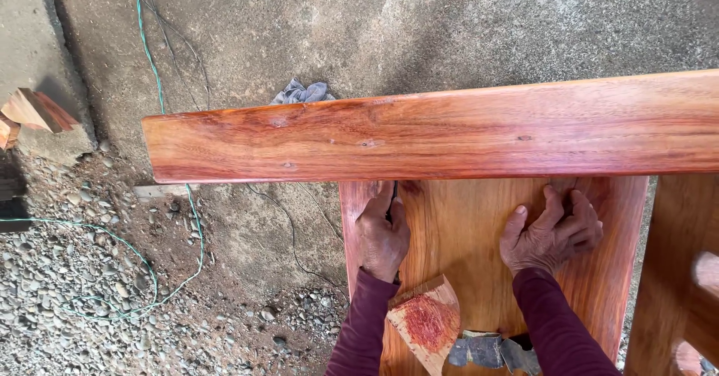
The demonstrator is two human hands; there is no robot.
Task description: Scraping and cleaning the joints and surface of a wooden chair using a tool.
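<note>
On a concrete floor (pixel 314 24) edged with gravel (pixel 67 301), a long, glossy reddish wooden plank (pixel 449 125) runs across the view from the middle left to the right edge. Just below it sits a wider, paler wooden board (pixel 464 249), its upper edge tucked under the plank. The person's left hand (pixel 383 237) rests on the board's left side, fingers pointing up to the plank's underside and curled around a thin dark tool, too hidden to identify. The right hand (pixel 550 234) lies on the board further right, fingers bent and pressed against the wood near the plank; it grasps nothing that can be seen. Both arms wear dark maroon sleeves (pixel 558 323). Between the forearms, a small wooden block (pixel 425 323) with a red-stained face lies on the board, beside a crumpled grey rag (pixel 487 350). Another grey rag (pixel 301 91) peeks from behind the plank. A green cord (pixel 168 91) trails over the floor and gravel on the left.
</note>
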